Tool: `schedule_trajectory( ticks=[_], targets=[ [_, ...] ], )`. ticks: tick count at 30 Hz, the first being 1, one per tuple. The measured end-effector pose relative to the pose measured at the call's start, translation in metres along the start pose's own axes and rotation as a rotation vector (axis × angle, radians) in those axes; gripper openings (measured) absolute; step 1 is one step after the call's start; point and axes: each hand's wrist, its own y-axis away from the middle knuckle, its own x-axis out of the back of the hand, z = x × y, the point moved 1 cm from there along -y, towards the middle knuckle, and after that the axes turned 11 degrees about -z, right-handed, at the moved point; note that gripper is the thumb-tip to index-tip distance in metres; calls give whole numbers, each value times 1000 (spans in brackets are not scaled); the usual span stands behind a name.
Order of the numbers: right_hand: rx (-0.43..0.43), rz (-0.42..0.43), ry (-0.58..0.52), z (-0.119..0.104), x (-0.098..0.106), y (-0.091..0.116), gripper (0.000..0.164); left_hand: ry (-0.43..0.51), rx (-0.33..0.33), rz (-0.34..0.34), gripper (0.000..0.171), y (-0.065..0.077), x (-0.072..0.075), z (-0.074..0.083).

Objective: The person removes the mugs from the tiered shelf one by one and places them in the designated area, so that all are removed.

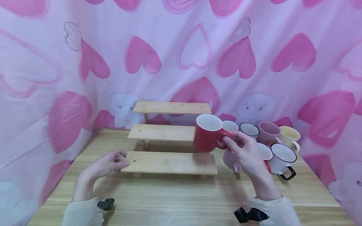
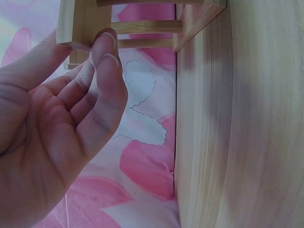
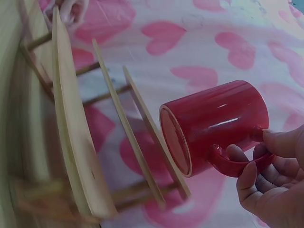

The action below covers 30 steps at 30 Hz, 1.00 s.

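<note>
My right hand (image 1: 246, 150) grips a red mug (image 1: 207, 133) by its handle. The mug is upright with a white inside, raised in front of the middle board's right end. In the right wrist view, fingers curl through the red handle (image 3: 232, 166). At the left end of the three-tier wooden shelf (image 1: 169, 162), my left hand (image 1: 106, 164) pinches the lowest board's edge between thumb and fingers. The left wrist view shows the fingertips (image 2: 105, 42) right at that board's end.
Several mugs stand at right: a white one with black handle (image 1: 282, 157), a yellow one (image 1: 289, 136), a mauve one (image 1: 268, 131) and a lilac one (image 1: 230, 159) partly behind my right hand. A pink heart-print curtain (image 1: 198, 47) surrounds the wooden table (image 1: 169, 201).
</note>
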Motion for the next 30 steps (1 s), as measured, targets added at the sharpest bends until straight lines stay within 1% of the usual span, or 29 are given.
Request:
schedule_trajectory(
  ticks=[5, 8, 13, 15, 17, 20, 22, 24, 28, 30],
  targets=[
    [-77, 30, 67, 6, 34, 18, 39, -1, -6, 2, 44, -2, -2, 1],
    [-80, 66, 86, 12, 54, 26, 36, -13, 0, 5, 44, -3, -2, 3],
    [-24, 131, -24, 23, 86, 37, 21, -18, 4, 5, 43, -2, -2, 3],
    [-32, 158, -44, 28, 98, 43, 17, -12, 3, 2, 43, -2, -2, 3],
    [-65, 185, -17, 33, 109, 50, 15, -7, 4, -1, 43, -1, -3, 2],
    [-93, 237, -32, 42, 121, 60, 15, -6, 5, -4, 42, -1, -3, 1],
    [-93, 272, -53, 48, 128, 66, 14, -9, 4, -3, 42, 0, -4, 0],
    [-71, 315, -113, 53, 134, 70, 15, -11, -1, -3, 42, 0, -4, 0],
    [-26, 389, -187, 62, 149, 80, 16, -5, -3, -5, 43, -1, -4, 1],
    [3, 412, -251, 67, 157, 85, 19, -4, 2, -5, 43, -2, -4, 2]
  ],
)
